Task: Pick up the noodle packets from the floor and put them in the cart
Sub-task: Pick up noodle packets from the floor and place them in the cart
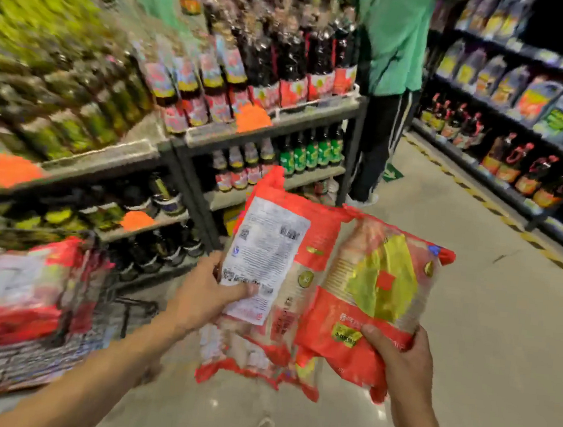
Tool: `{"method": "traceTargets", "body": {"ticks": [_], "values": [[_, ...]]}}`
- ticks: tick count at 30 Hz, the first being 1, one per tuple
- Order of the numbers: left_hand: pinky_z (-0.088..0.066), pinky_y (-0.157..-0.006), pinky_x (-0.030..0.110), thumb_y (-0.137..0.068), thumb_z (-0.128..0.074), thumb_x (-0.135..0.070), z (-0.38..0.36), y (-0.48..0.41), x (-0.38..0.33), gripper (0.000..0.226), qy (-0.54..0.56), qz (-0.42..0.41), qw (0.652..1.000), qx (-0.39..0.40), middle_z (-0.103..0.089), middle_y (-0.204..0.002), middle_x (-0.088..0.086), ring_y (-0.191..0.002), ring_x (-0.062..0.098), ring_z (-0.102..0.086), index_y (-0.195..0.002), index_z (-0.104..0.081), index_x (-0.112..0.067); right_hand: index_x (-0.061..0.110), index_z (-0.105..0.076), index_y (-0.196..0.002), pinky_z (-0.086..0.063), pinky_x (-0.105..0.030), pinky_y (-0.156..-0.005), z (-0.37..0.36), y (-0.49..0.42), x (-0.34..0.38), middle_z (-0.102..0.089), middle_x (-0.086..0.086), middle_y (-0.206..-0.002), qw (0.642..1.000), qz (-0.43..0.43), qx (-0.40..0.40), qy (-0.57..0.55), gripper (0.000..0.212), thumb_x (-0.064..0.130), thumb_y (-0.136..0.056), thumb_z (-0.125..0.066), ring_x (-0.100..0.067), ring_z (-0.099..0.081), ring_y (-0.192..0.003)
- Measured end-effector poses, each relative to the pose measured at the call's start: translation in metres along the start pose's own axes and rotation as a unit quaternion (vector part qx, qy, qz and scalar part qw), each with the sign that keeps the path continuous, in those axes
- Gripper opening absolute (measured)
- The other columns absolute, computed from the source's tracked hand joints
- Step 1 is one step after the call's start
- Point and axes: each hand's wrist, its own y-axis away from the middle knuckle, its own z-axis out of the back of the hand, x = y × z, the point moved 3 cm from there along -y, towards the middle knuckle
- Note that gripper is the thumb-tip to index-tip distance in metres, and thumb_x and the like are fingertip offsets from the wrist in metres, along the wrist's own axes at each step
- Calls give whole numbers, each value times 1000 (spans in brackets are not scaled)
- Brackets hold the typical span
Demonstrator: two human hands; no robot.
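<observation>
Your left hand (207,295) grips a shiny, crinkly red packet (266,280) and your right hand (400,359) grips another packet (367,304), both held up right of the wire cart (18,360).

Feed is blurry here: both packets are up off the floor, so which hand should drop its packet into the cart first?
Left, probably. The left hand holds the white-label packet nearest the cart; the right hand and its packet are farther away.
</observation>
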Motion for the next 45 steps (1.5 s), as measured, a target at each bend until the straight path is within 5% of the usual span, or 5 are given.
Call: {"method": "traceTargets", "body": {"ticks": [9, 18, 26, 31, 45], "values": [[-55, -63, 16, -74, -88, -12, 181, 188, 67, 46, 72, 57, 964, -251, -78, -101, 0, -82, 6, -74, -114, -65, -18, 26, -61, -123, -62, -53, -86, -166, 112, 16, -76, -2, -109, 970, 58, 230, 44, 100, 55, -34, -97, -26, -75, -96], [-55, -58, 16, -71, -89, -8, 322, 247, 185, 43, 137, 107, 926, -337, -78, -92, -3, -74, 4, -74, -104, -65, -21, 15, -65, -119, -58, -17, -63, -342, 210, 3, -72, -7, -102, 948, 65, 289, 114, 89, 39, -42, -102, -16, -71, -84], [-57, -59, 20, -73, -88, -16, 498, 266, 305, 44, 183, 166, 906, -344, -78, -94, -3, -74, 7, -76, -108, -63, -24, 20, -70, -115, -56, -42, -94, -543, 300, -46, -76, -8, -107, 932, 75, 316, 159, 114, 66, -14, -94, -27, -71, -98], [-62, -76, 41, -73, -88, -18, 579, 230, 363, 37, 167, 204, 911, -318, -80, -86, -6, -76, 14, -78, -103, -69, -24, 6, -68, -108, -52, -15, -49, -628, 334, -48, -73, -5, -90, 933, -2, 335, 129, 77, 29, -40, -94, -5, -72, -62], [-53, -66, 30, -72, -86, -46, 718, -20, 488, 39, 56, 313, 921, -225, -74, -94, 0, -75, 14, -68, -97, -68, -23, 14, -61, -112, -56, -26, -59, -865, 203, -132, -71, -3, -94, 934, -133, 248, 218, 65, 32, -61, -97, -20, -70, -80]]}}
